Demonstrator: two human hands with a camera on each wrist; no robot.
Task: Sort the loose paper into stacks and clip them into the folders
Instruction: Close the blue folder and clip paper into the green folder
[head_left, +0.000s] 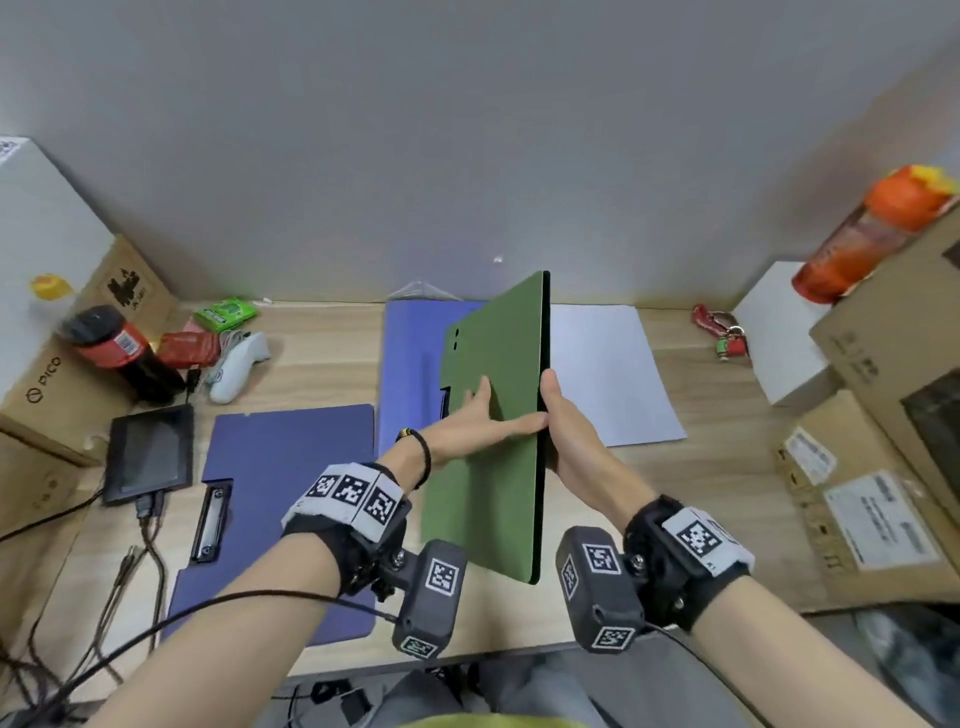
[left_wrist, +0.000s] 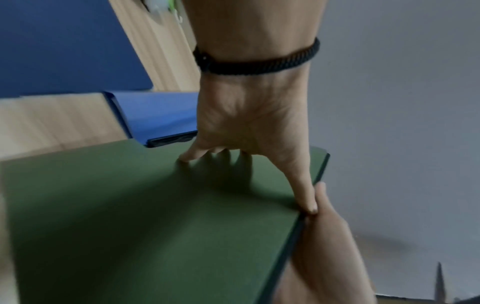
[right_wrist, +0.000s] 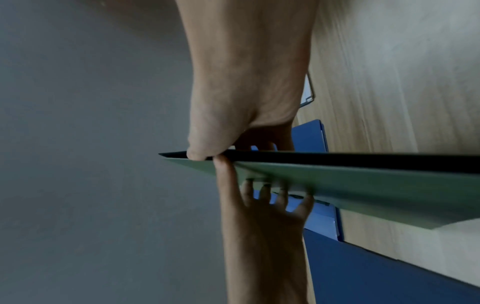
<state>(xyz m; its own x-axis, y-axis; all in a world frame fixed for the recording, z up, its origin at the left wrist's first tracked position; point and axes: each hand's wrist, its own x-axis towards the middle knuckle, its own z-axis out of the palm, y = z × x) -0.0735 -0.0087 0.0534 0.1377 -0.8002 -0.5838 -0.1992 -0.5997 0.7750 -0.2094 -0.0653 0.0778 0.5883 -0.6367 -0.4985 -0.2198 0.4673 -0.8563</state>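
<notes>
A green folder (head_left: 488, 441) stands tilted up on its edge above the desk, between both hands. My left hand (head_left: 478, 415) lies flat against its green cover (left_wrist: 155, 226) with fingers spread and straight, thumb running along the dark upper edge. My right hand (head_left: 566, 431) grips that edge from the other side, thumb (right_wrist: 197, 152) on the edge and fingers behind the folder (right_wrist: 337, 181). A white paper stack (head_left: 608, 374) lies on the desk to the right. An open dark blue folder (head_left: 291, 457) with its metal clip (head_left: 210, 522) lies to the left. A lighter blue folder (head_left: 410, 364) lies behind.
Cardboard boxes (head_left: 883, 415) and a white box (head_left: 784, 332) line the right side, with an orange bottle (head_left: 872, 239) on top. At the left are a cola bottle (head_left: 119, 348), a white controller (head_left: 236, 366), a small screen (head_left: 150, 452) and cables. Keys (head_left: 722, 332) lie far right.
</notes>
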